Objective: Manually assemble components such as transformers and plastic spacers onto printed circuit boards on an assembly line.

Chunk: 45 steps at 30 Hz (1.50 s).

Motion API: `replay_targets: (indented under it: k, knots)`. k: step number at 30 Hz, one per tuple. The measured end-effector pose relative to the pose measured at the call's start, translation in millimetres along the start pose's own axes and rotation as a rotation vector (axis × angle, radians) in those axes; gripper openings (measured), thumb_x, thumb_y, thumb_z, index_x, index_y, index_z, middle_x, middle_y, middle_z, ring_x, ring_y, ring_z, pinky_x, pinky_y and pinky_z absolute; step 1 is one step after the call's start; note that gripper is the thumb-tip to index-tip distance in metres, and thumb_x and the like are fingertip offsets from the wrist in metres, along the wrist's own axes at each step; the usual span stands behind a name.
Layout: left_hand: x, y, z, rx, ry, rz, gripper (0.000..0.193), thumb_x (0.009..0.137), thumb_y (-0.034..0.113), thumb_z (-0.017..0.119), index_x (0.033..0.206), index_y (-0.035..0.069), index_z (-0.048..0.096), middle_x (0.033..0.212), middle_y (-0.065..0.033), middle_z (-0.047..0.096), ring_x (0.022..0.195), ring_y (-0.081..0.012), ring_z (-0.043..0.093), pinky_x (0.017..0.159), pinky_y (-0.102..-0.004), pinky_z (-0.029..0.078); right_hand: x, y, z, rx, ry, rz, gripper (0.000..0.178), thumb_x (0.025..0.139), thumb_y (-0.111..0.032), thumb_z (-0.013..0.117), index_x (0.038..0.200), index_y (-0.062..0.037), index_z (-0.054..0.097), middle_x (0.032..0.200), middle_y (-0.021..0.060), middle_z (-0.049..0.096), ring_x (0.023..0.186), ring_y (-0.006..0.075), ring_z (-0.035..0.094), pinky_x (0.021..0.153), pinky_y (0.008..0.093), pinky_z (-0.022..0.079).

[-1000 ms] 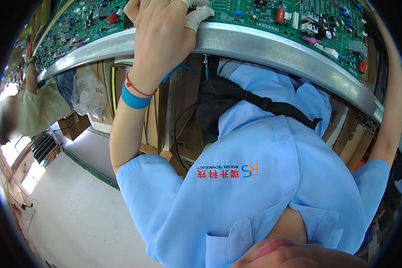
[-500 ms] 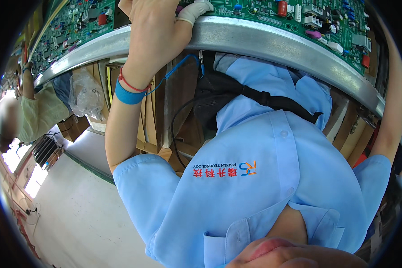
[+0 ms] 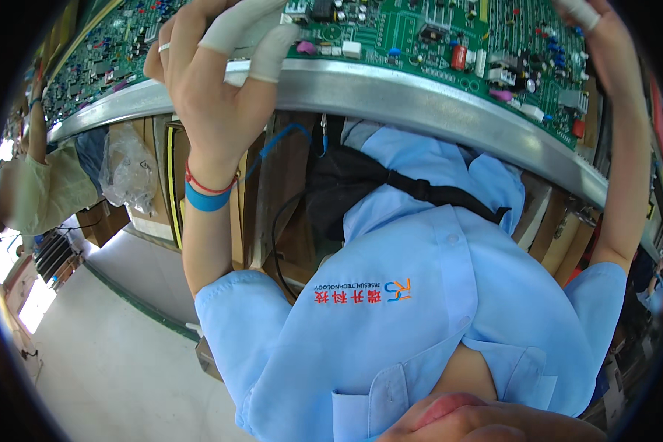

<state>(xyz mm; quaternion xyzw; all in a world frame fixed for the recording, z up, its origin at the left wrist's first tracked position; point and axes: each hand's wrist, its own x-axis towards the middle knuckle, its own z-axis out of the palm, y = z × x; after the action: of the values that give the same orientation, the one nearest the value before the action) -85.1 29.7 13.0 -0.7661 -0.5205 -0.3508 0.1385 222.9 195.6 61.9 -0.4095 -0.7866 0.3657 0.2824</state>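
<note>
At the upper left, my left hand (image 3: 217, 99) is over the near edge of a green circuit board (image 3: 401, 37) full of components. White finger cots (image 3: 272, 55) cover its thumb and forefinger, which stand apart with nothing visible held between them. My left wrist wears a blue wrist strap (image 3: 208, 199) with a coiled cord, and a red string bracelet. At the upper right, my right hand (image 3: 608, 40) is beside the board's right end, one finger in a white cot. Its fingertips run into the top edge, so what they hold or touch is hidden.
A metal rail (image 3: 390, 92) runs along the board's near side. More populated boards (image 3: 118, 48) continue leftward. A clear plastic bag (image 3: 129, 166) and cardboard lie below the rail. Another person's sleeve (image 3: 59, 195) shows at far left.
My left hand has shifted left, and its thumb and forefinger now show spread apart. My right hand has come into view at the upper right. The boards and rail sit lower in the picture.
</note>
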Motion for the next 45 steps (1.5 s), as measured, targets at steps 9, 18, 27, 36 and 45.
replay_targets:
  k: [9, 18, 27, 36, 45]
  knots:
    - [-48.5, -1.9, 30.6, -0.064, 0.368, -0.205, 0.029, 0.074, 0.018, 0.076, 0.102, 0.012, 0.073, 0.099, -0.0017, 0.066, 0.088, -0.0178, 0.055, 0.087, -0.032, 0.029, 0.1, -53.9, 97.7, -0.119, -0.48, -0.125, 0.021, 0.089, -0.01, 0.069, 0.108, -0.0023, 0.066, 0.086, 0.0002, 0.062, 0.075, 0.0065, 0.056, 0.071, 0.0218, 0.046]
    - [-34.7, 17.3, -2.1, -0.258, 0.162, -0.553, 0.032, 0.071, 0.01, 0.074, 0.102, 0.011, 0.073, 0.099, -0.0081, 0.063, 0.089, -0.0251, 0.058, 0.084, -0.0377, 0.036, 7.4, -51.6, 120.3, -0.37, -0.476, -0.241, 0.024, 0.086, -0.009, 0.072, 0.109, -0.0037, 0.068, 0.089, 0.005, 0.069, 0.07, 0.0083, 0.059, 0.063, 0.024, 0.046]
    - [-36.7, 17.4, 1.6, -0.229, 0.226, -0.557, 0.029, 0.072, 0.012, 0.071, 0.101, 0.011, 0.073, 0.093, -0.006, 0.063, 0.082, -0.0233, 0.058, 0.081, -0.0359, 0.037, 12.0, -70.1, 130.9, -0.651, -0.434, -0.757, 0.024, 0.078, -0.01, 0.074, 0.1, -0.0059, 0.067, 0.083, 0.0077, 0.064, 0.068, 0.0271, 0.062, 0.059, 0.0347, 0.048]
    - [-32.1, 22.2, -2.7, -0.153, 0.138, -0.573, 0.029, 0.072, 0.013, 0.072, 0.101, 0.011, 0.073, 0.093, -0.0056, 0.063, 0.083, -0.0232, 0.058, 0.083, -0.0363, 0.036, 4.7, -76.5, 134.8, -0.805, -0.395, -0.715, 0.019, 0.079, -0.011, 0.071, 0.096, -0.0052, 0.064, 0.079, 0.0081, 0.06, 0.072, 0.0289, 0.062, 0.061, 0.0383, 0.047]
    - [-31.5, 21.7, -1.7, -0.127, 0.118, -0.589, 0.027, 0.073, 0.014, 0.073, 0.099, 0.011, 0.073, 0.093, -0.0055, 0.063, 0.083, -0.0227, 0.058, 0.083, -0.0369, 0.036, 3.1, -76.8, 137.4, -0.793, -0.401, -0.712, 0.017, 0.08, -0.012, 0.071, 0.093, -0.0046, 0.064, 0.081, 0.0088, 0.061, 0.073, 0.0298, 0.062, 0.061, 0.039, 0.047]
